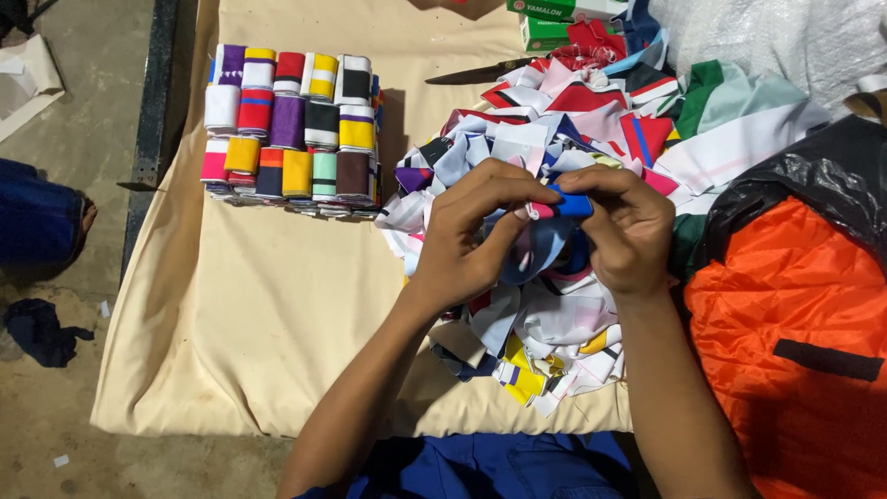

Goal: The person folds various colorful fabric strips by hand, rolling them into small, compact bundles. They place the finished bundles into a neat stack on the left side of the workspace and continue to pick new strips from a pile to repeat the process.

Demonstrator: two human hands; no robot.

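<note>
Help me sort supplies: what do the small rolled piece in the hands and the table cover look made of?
The rolled piece, pinched by left hand and right hand, looks like thin printed woven ribbon, slightly glossy. The table cover seems matte beige cloth, softly creased.

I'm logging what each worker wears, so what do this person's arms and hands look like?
Both forearms are bare, with no sleeves in view. The left hand and right hand wear no gloves, and no rings, watch or bracelets show. Blue clothing shows at the bottom edge.
</note>
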